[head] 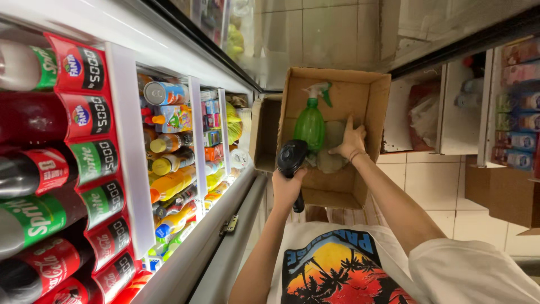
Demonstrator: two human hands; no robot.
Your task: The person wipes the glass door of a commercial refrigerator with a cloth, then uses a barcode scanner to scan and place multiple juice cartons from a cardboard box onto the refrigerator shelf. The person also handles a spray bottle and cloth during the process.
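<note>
Head view looked down the person's front, past a white T-shirt with an orange sunset-and-palms print (332,270), in a shop aisle.

Left hand (288,186): grip clamped around the handle of a black plastic handheld barcode scanner (292,163). The scanner had a rounded glossy head at the top and a dark handle running down out of the fist; it sat just in front of the box's near wall.

Right hand (351,142): fingers spread and pressed flat down on a folded pale grey-green cloth (332,147), not closed around it. A thin band showed at the wrist.

The open brown cardboard box (374,98) had its flaps up, plain inside walls and worn edges, held roughly level in front of the chest. Inside it stood a translucent green plastic spray bottle with a white trigger nozzle (310,121), leaning towards the left wall, touching the cloth and just above the scanner head. What supported the box could not be told.

On the left ran a glass-fronted drinks cooler (185,62) with rows of soft-drink bottles with red and green labels (62,186) and, farther in, orange and yellow juice bottles and cans (171,163). The floor was white tile (433,186). On the right stood a white shelf unit with packaged goods (514,107) and another brown carton (503,191) on the floor.
</note>
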